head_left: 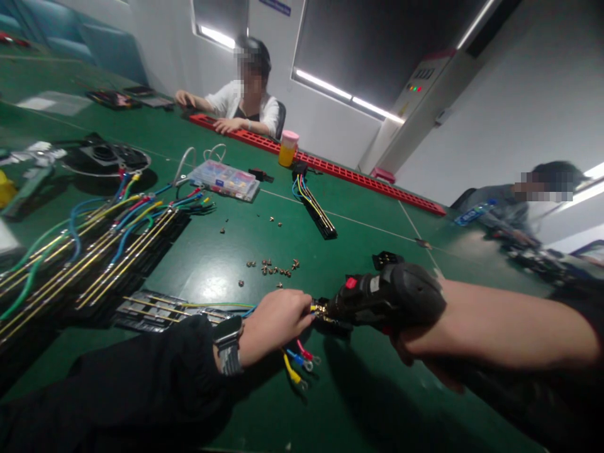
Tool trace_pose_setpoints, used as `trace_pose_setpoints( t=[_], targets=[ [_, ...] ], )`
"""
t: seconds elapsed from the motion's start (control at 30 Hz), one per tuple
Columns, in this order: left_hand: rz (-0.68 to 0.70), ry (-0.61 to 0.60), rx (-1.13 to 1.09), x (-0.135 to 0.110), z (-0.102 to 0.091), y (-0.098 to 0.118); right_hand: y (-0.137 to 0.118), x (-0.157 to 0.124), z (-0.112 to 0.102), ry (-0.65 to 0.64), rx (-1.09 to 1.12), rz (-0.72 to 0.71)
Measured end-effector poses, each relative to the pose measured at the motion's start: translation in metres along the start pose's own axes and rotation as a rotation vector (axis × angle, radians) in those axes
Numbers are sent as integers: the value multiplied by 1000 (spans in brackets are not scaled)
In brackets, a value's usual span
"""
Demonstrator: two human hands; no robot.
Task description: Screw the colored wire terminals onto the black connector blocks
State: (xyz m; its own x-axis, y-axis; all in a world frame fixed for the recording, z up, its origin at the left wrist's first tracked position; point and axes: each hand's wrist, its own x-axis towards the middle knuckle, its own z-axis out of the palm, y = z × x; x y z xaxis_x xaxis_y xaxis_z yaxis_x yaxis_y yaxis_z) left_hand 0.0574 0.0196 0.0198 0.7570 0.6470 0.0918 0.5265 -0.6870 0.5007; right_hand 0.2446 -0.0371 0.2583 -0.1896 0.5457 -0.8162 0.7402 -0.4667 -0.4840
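My left hand (276,321) is closed in a pinch on a small brass terminal block (321,309) at the end of a black strip. My right hand (415,343) grips a black electric screwdriver (387,294) with a red switch; its tip meets the terminal block. Loose wires with red, blue and yellow ring lugs (297,365) hang just below my left hand. A black sleeve and a wristwatch (228,345) cover my left forearm. Small brass screws (276,268) lie scattered on the green table (368,239) beyond my hands.
Black terminal strips with coloured wires (94,251) fill the left side. A clear parts box (225,180), a yellow cup with pink lid (287,148), another wired strip (316,211) and a red rail (330,167) lie further back. Two other people sit at the far and right edges.
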Motion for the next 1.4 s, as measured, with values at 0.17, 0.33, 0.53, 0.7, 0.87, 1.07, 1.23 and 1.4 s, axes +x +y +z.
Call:
trace_pose_setpoints(
  t=[0.17, 0.33, 0.53, 0.7, 0.87, 1.07, 1.23, 1.4],
  targets=[
    [56, -60, 29, 4, -10, -4, -10, 1, -2, 48, -154, -133],
    [167, -98, 102, 13, -22, -5, 9, 5, -15, 173, -271, -208],
    [422, -208, -122, 40, -26, -15, 24, 1, -14, 293, -328, -303],
    [426, -317, -352, 50, -30, -30, 20, -2, -12, 248, -211, -289],
    [424, -287, -341, 50, -22, -34, 18, 1, -20, 253, -149, -267],
    [384, -200, -223, 52, -9, -26, 15, 2, -22, 256, -132, -229],
    [376, -149, -187, 47, -12, -20, -1, -3, -18, 235, -197, -150],
    [355, -136, -154, 40, -9, -16, 7, -2, -20, 188, -226, -246]
  ],
)
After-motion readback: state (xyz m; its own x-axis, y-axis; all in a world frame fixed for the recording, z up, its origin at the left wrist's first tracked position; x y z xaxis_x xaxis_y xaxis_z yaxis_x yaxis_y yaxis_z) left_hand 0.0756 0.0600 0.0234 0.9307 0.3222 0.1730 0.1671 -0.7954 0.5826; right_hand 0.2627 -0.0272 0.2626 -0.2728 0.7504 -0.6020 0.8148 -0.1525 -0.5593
